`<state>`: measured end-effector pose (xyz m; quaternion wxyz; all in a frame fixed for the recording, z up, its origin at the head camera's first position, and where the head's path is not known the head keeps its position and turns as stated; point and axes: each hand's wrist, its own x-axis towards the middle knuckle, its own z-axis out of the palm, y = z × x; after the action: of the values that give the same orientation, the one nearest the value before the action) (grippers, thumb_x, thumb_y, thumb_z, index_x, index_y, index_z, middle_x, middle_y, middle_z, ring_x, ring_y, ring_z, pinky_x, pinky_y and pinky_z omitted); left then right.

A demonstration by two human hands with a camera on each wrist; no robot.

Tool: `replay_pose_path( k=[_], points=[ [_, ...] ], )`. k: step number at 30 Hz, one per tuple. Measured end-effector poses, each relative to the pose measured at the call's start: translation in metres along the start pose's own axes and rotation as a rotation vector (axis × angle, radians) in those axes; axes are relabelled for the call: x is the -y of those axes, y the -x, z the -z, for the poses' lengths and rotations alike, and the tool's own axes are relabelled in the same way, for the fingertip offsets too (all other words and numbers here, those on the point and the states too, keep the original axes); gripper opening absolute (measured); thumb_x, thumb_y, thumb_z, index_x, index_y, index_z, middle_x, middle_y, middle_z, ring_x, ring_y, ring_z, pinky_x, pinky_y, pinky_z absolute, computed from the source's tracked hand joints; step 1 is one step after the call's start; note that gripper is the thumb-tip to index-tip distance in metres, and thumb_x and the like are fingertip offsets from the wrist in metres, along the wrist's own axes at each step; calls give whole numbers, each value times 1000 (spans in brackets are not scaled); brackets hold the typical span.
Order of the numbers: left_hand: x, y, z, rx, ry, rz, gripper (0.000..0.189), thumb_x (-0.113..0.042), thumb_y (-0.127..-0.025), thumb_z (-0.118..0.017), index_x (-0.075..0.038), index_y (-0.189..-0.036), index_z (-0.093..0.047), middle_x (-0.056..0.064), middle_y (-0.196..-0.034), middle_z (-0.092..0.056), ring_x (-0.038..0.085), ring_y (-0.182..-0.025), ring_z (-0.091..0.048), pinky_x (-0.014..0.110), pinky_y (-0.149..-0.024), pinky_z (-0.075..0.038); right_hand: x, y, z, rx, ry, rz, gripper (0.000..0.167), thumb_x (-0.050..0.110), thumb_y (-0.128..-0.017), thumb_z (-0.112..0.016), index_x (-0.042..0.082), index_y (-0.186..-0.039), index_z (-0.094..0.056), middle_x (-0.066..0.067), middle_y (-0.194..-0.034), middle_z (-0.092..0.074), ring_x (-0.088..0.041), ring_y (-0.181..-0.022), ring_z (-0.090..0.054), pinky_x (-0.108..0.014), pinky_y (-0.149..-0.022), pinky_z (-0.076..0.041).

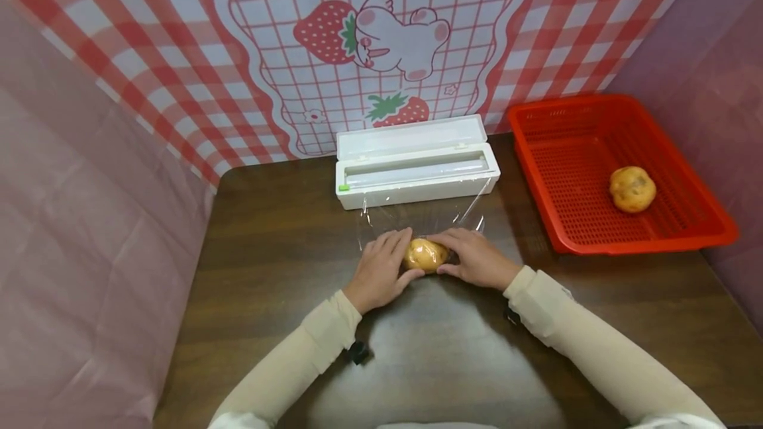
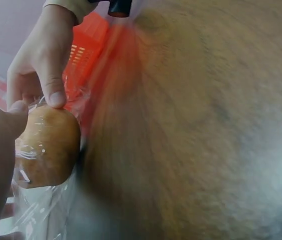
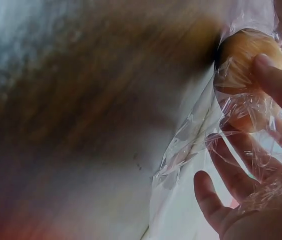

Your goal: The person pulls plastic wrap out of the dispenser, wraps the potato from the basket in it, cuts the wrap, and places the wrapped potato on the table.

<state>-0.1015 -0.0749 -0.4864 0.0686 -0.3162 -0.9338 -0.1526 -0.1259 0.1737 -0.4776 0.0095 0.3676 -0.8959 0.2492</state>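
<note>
A potato (image 1: 426, 255) under clear plastic wrap (image 3: 193, 135) sits on the table between both hands. On its left side my left hand (image 1: 380, 269) grips it, thumb nearest me and fingers along the far side. My right hand (image 1: 477, 258) holds the opposite side. In the right wrist view, the right thumb presses the wrapped potato (image 3: 236, 65) while film drapes over the other fingers. The left wrist view has the potato (image 2: 50, 145) with shiny, creased film over it. Film stretches from there back to the white wrap dispenser (image 1: 417, 195).
The dispenser stands at the back with its lid (image 1: 411, 138) raised and a film roll (image 1: 417, 173) inside. On the right is a red basket (image 1: 542, 184) holding another potato (image 1: 632, 189). A checked cloth (image 1: 250, 85) hangs behind the brown table (image 1: 268, 237).
</note>
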Motion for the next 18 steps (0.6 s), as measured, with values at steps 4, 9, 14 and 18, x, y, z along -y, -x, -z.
replay_pose_path(
  k=[4, 9, 14, 18],
  points=[
    [1, 0, -1, -94, -57, -68, 82, -55, -91, -69, -7, -151, -43, 14, -149, -46, 32, -138, -40, 49, -104, -40, -4, -2, 0, 15, -34, -28, 62, 25, -80, -88, 5, -133, -62, -13, -117, -68, -29, -106, -64, -51, -91, -51],
    [3, -2, -3, -164, -125, -182, 82, -54, -83, -78, -11, -147, -51, 11, -142, -55, 32, -134, -45, 51, -101, -41, -7, -4, 0, 29, -62, -50, 61, 24, -80, -88, 5, -132, -62, -12, -117, -68, -29, -106, -64, -49, -90, -52],
    [4, -4, -8, -136, -165, -200, 81, -54, -81, -79, -12, -145, -53, 11, -140, -57, 31, -131, -48, 51, -97, -43, -8, -6, -2, 62, -81, -72, 61, 24, -82, -86, 4, -133, -61, -13, -119, -67, -29, -106, -63, -49, -90, -52],
    [6, -9, -10, -112, -164, -180, 79, -53, -82, -79, -13, -145, -52, 11, -140, -57, 30, -130, -49, 51, -98, -43, -7, -7, -2, 62, -93, -109, 61, 24, -82, -84, 4, -134, -59, -15, -120, -66, -31, -108, -62, -50, -91, -50]
  ],
)
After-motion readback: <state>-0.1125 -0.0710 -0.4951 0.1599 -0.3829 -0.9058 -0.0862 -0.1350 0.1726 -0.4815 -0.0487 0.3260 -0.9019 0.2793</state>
